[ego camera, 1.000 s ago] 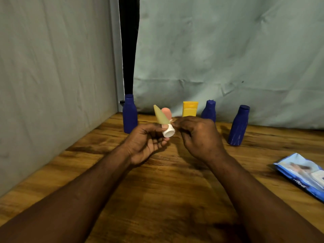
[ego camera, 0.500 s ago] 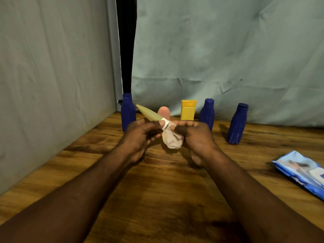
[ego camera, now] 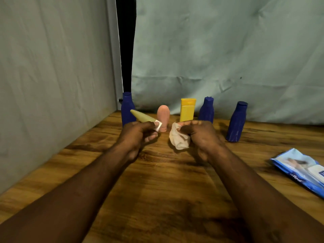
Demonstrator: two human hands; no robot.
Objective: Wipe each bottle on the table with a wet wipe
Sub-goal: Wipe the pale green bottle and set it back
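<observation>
My left hand [ego camera: 138,135] grips a pale yellow-green tube [ego camera: 142,117] near its white cap, tilted with its flat end up and to the left. My right hand [ego camera: 201,135] holds a crumpled wet wipe [ego camera: 178,137], a short gap to the right of the tube's cap. Along the back of the wooden table [ego camera: 157,181] stand a blue bottle [ego camera: 127,107] at the left, a pink bottle [ego camera: 163,116], a yellow bottle [ego camera: 187,110], and two more blue bottles [ego camera: 206,109] [ego camera: 236,122].
A blue pack of wet wipes [ego camera: 301,170] lies at the table's right edge. Pale cloth walls close off the left side and the back. A dark gap shows between the two cloths behind the left blue bottle.
The wipe was at the tube's cap; my right hand has pulled it away to the right. The tube has tilted further to the left in my left hand.
</observation>
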